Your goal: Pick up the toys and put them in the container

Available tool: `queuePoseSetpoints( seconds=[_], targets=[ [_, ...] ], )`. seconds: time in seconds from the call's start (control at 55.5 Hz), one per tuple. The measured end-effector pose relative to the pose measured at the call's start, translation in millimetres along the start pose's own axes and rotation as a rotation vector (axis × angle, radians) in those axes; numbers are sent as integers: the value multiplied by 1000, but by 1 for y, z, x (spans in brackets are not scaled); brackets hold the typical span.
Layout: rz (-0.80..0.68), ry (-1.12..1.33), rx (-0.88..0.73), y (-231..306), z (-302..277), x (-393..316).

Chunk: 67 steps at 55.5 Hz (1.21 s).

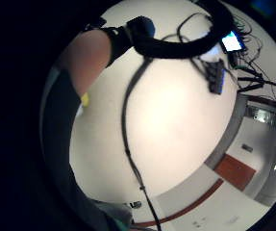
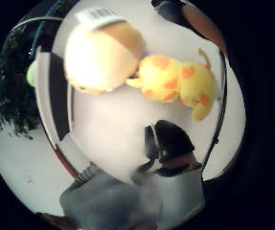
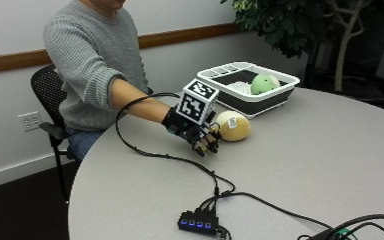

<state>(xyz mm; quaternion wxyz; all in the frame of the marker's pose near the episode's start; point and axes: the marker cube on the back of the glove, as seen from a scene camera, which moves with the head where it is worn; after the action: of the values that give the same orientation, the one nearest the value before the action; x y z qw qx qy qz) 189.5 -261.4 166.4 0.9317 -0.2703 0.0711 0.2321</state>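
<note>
My gloved right hand [image 3: 195, 131] hovers just above the round grey table [image 3: 325, 165], fingers relaxed and pointing down, holding nothing. A round cream and tan plush toy [image 3: 233, 126] lies right beside it on the container's side. The thumb side palm view shows this plush [image 2: 101, 55] with a white label. A yellow toy with orange spots [image 2: 177, 82] lies against it on the table, and my hand hides it in the outside view. The white and black container [image 3: 272, 102] stands behind the toys, holding a green toy [image 3: 264, 84].
A black cable [image 3: 172, 157] runs from my wrist across the table to a small hub with blue lights [image 3: 197, 221] near the front edge. A potted plant [image 3: 298, 25] stands behind the container. A black chair [image 3: 45, 95] is behind the person.
</note>
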Motion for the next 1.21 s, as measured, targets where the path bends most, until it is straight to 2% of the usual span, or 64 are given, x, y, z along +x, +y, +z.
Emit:
queuePoseSetpoints(
  seconds=[0.072,0.162,0.433,0.523,0.649,0.847,1.01,1.208],
  targets=[
    [16,20,-3,-6,17,2],
    [38,14,83,-8,27,0],
    [3,49,137,-1,18,-3],
    [-8,-28,212,5,-19,-1],
    [2,-226,384,15,-127,31],
    [-117,-164,518,53,-194,-4],
    [-246,-205,494,56,-199,-78],
    [-491,-131,473,53,-192,-252]
  ],
)
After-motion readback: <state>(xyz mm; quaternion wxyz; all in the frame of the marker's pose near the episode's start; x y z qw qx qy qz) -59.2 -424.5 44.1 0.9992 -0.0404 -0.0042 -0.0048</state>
